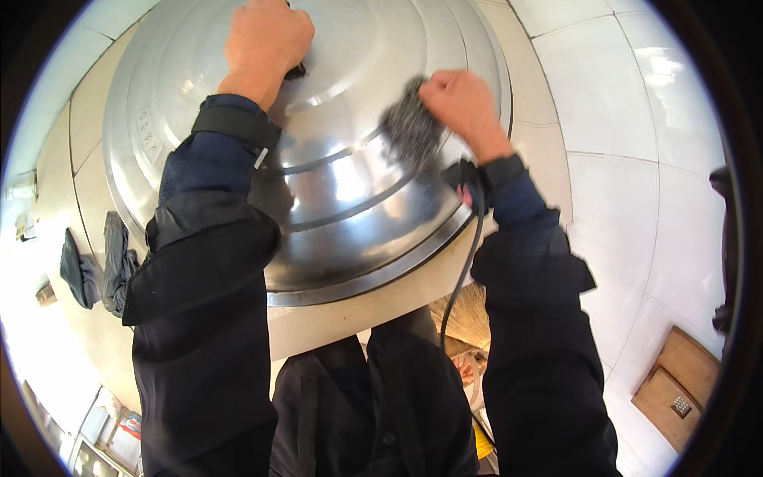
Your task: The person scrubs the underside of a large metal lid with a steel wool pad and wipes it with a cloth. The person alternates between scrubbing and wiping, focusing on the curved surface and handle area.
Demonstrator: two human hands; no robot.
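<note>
A large domed stainless steel lid fills the upper middle of the view, its rim curving close to the person's body. At the top, my left hand is closed around a black handle on the lid; most of the handle is hidden by the fingers. To the right, my right hand grips a steel wool scourer, blurred, against or just above the lid's sloping side. A dark cable hangs down from near my right wrist.
The lid lies over a pale tiled counter. Dark cloths or gloves are at the left. White tiles extend on the right, with a wooden board or box at lower right. Straw-like bristles show below the counter edge.
</note>
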